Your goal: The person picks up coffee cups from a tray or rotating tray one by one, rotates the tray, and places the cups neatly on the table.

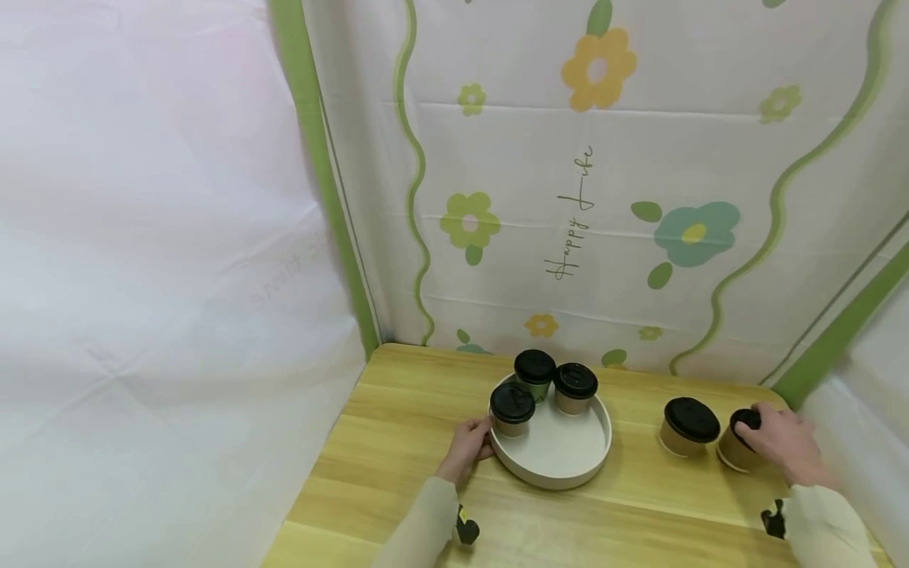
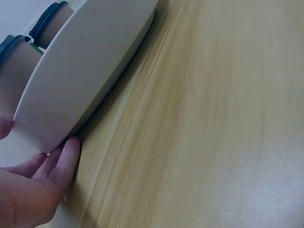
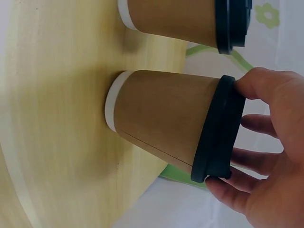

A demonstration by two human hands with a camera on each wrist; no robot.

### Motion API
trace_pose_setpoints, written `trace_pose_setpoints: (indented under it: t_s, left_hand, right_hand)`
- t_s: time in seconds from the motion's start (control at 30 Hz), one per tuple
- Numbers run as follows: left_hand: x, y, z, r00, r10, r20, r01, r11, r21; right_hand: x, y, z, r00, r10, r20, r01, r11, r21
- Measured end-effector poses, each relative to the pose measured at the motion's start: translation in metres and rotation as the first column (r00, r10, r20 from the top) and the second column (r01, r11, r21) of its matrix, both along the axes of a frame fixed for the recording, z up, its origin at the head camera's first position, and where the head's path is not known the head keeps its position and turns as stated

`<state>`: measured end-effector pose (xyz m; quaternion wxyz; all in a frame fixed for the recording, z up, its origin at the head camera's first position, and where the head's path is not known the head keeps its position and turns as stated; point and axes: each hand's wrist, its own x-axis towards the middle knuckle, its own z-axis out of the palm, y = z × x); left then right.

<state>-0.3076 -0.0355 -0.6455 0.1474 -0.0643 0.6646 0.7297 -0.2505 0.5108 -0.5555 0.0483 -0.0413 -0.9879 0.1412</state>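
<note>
The right hand [image 1: 785,444] partly hides a black lid [image 1: 742,419].

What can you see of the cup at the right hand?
The cup looks like brown paper, with a white base band, a side seam and a black, plastic-looking lid. It is roughly upright, beside another lidded cup on the wooden table. The right hand grips its lid; whether its base sits flat is unclear.

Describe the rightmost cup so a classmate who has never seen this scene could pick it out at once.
Find the wooden table, then the round white tray on it. To the tray's right, just past another brown cup, is the target brown cup. Unlike its neighbours, its black lid is gripped by the person's right hand.
</note>
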Motion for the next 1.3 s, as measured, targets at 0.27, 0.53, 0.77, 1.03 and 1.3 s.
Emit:
trace_pose_setpoints:
  t_s: [0.27, 0.53, 0.77, 1.03, 1.3]
  left_hand:
    - [-0.001, 0.000, 0.000, 1.000, 0.002, 0.013, -0.002, 1.000, -0.008]
    - [-0.002, 0.000, 0.001, 1.000, 0.001, 0.004, -0.001, 1.000, -0.019]
    - [0.000, 0.000, 0.004, 1.000, 0.001, 0.008, -0.001, 1.000, -0.029]
    - [0.001, -0.001, 0.002, 1.000, 0.009, -0.008, -0.009, 0.999, -0.039]
    - [-0.001, 0.000, -0.001, 1.000, 0.009, -0.028, -0.010, 0.999, -0.046]
  right_hand:
    - [0.004, -0.006, -0.005, 0.999, -0.030, -0.038, 0.028, 0.999, -0.034]
    - [0.001, -0.011, -0.005, 0.999, -0.011, -0.047, 0.011, 1.000, 0.003]
    - [0.001, -0.013, -0.003, 1.000, -0.001, -0.022, 0.001, 1.000, -0.004]
    - [0.002, -0.019, 0.001, 0.995, -0.007, -0.102, 0.004, 1.000, -0.025]
    - [0.002, -0.033, 0.022, 0.961, -0.067, -0.270, 0.045, 0.995, -0.086]
